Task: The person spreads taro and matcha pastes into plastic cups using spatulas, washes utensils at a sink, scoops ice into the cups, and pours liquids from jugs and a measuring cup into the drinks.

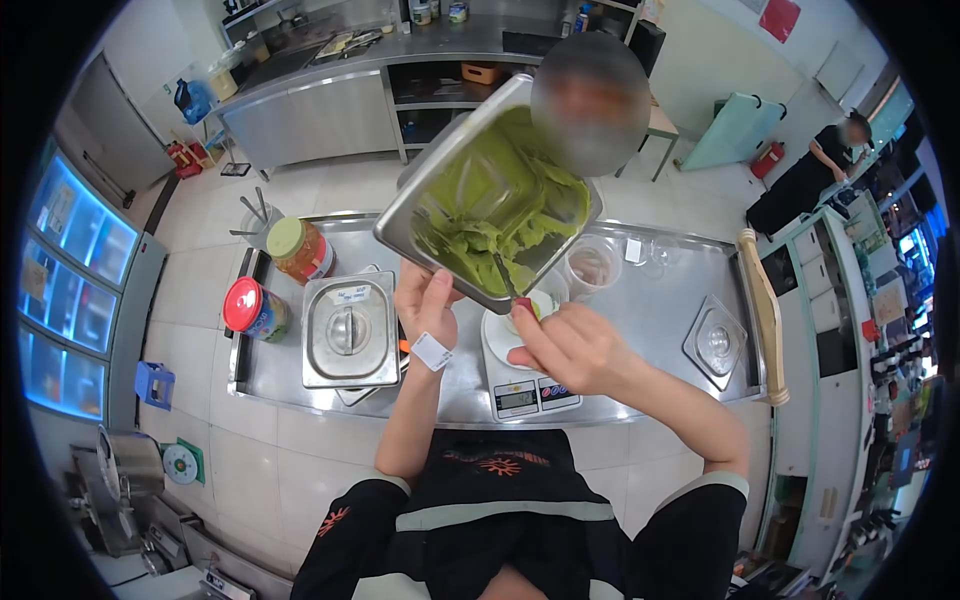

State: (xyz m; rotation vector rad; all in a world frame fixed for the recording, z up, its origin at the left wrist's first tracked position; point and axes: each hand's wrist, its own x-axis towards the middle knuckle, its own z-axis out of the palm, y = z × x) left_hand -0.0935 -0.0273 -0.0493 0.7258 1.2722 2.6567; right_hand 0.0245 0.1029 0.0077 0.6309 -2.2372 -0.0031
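Note:
My left hand (428, 300) grips the lower left edge of a metal pan (400, 228), tilted so that its inside faces me. Green paste (480, 215) coats the pan's walls and lies thick toward its lower right. In my right hand (570, 345) is a small utensil with a red handle (523, 304), its dark blade reaching into the paste. Beneath both hands, a digital scale (515, 400) carries a white dish (508, 340), partly hidden by the pan and my fingers. A white tag (433, 351) lies at my left wrist.
Left on the metal table (465, 408) are a lidded steel container (350, 330), a green-lidded jar (290, 240) and a red-lidded jar (245, 305). A plastic cup (592, 265) and steel lid (716, 342) are right. One person (590, 100) faces me; another (815, 170) stands far right.

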